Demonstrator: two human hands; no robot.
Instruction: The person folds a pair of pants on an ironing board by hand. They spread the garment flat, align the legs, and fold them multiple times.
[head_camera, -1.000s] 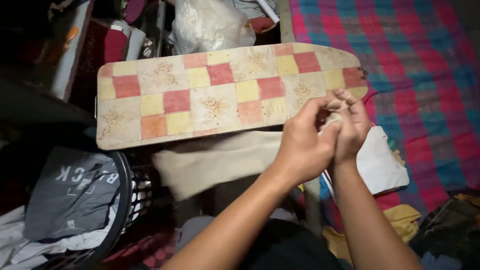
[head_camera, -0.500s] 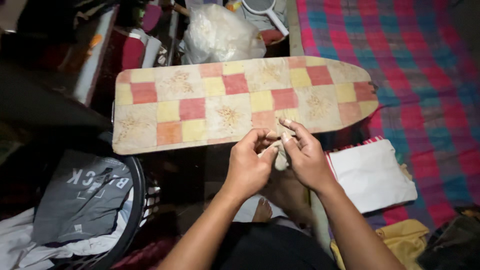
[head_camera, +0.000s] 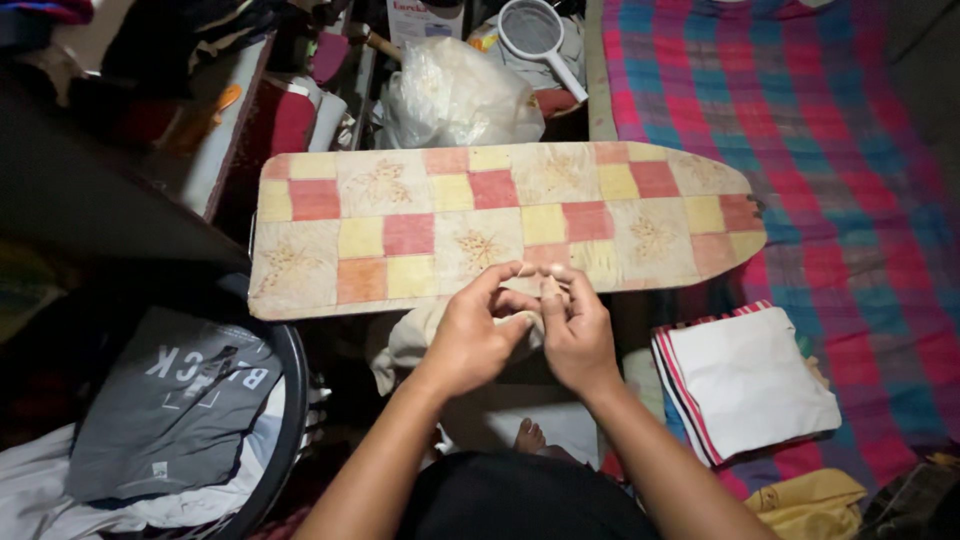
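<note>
Both hands, the left hand (head_camera: 470, 335) and right hand (head_camera: 575, 330), had fingers pinched together on a beige cloth (head_camera: 415, 340) just below the ironing board's (head_camera: 500, 225) near edge, seemingly bunching it; spreading it would likely need a steady grip.

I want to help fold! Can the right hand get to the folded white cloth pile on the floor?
Probably yes. The folded white cloth pile lies uncovered just right of the right hand, nothing between them, though both hands now grip a beige cloth.
</note>
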